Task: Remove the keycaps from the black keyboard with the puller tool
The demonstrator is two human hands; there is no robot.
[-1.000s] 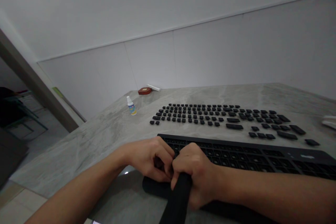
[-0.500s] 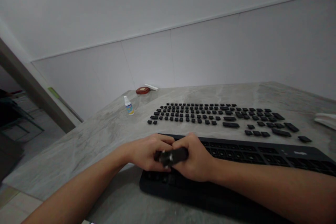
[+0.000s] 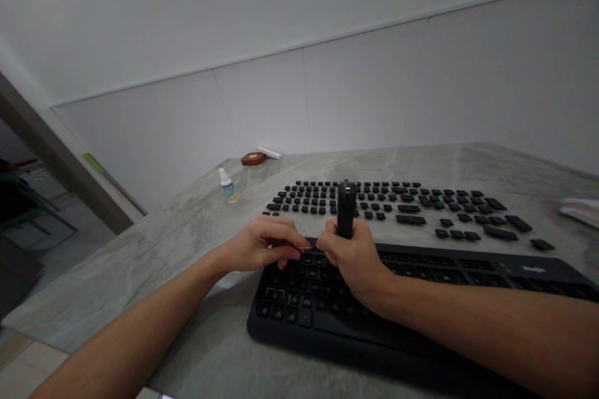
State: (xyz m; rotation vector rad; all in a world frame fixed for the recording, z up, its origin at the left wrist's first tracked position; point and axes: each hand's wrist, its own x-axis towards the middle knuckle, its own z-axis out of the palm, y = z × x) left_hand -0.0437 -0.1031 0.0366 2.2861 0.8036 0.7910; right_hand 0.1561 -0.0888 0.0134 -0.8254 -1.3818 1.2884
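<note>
My right hand (image 3: 353,255) is wrapped round the upright black handle of a keycap puller (image 3: 346,202), over the left part of a black keyboard (image 3: 355,330). A thin wire shows between its fist and my left fingertips. My left hand (image 3: 266,243) has its thumb and fingers bent in a pinch at the wire's left end, above the keyboard's top left corner. Key sockets are exposed across the keyboard, and part of it is hidden under my right forearm. Behind it, loose black keycaps (image 3: 322,194) lie in rows on the marble-patterned table (image 3: 196,324).
A small white spray bottle (image 3: 228,186) with a blue and yellow label stands at the left. Beyond it are a reddish-brown case (image 3: 253,158) and a white flat item (image 3: 269,153) by the wall. Something white (image 3: 580,210) lies at the right edge.
My right hand has tipped the puller's handle from pointing toward me to upright. My left hand has drawn back a little to the left, and the wire between the hands now shows.
</note>
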